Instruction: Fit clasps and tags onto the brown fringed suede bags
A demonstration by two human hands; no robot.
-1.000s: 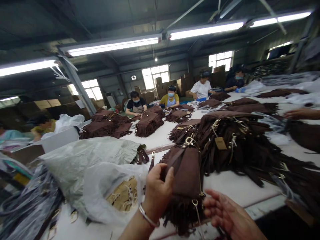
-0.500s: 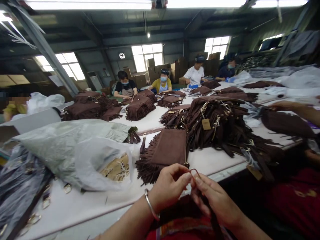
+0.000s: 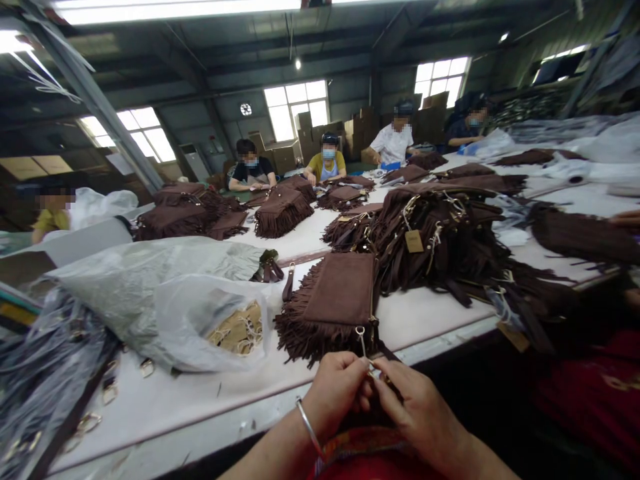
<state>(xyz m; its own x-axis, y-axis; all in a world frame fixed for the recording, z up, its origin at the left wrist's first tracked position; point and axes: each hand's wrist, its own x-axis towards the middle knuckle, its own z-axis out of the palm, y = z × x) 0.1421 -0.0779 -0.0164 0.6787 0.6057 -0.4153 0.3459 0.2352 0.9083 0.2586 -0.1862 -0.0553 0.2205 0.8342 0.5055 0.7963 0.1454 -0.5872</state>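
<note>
My left hand (image 3: 335, 385), with a silver bangle at its wrist, and my right hand (image 3: 417, 400) meet at the table's front edge. Both are closed, fingertips pinching a small shiny metal clasp (image 3: 371, 371), partly hidden by the fingers. From there a thin pale strip (image 3: 365, 347) runs up to a metal ring (image 3: 360, 331) by the bag's lower right corner. That brown fringed bag (image 3: 337, 290) lies flat just beyond my hands, its zip along the right side. To its left a short brown wrist strap (image 3: 289, 283) with a metal clip sticks out.
A heap of fringed bags (image 3: 440, 247) with tags stands at right. Left are a clear plastic bag of tan tags (image 3: 237, 330), a large grey plastic sheet (image 3: 150, 263) and plastic-wrapped straps (image 3: 45, 380). Co-workers (image 3: 327, 160) sit across the table (image 3: 280, 393); another's hand (image 3: 627, 219) shows at right.
The reddish-brown loop between my fingertips no longer shows; a metal ring and pale strip now appear above them. My hands have moved slightly down. The co-worker's arm at right has drawn back.
</note>
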